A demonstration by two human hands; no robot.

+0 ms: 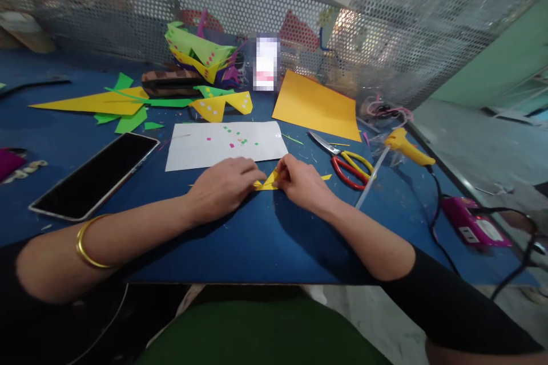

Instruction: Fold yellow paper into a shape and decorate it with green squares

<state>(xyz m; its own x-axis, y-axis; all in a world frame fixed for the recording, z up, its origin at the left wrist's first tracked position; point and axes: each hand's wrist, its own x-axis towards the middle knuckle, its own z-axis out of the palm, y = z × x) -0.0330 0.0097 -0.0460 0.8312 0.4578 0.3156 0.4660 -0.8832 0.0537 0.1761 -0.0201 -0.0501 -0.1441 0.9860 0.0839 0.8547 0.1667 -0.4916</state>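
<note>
Right grip [302,181] pinches yellow paper [269,186], long axis left-right; left grip [226,183] touches its left part, closure unclear.

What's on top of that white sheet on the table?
Small pink and green bits lie scattered on the white sheet. The left hand blocks part of its near edge from view, and whatever may lie underneath is covered.
</note>
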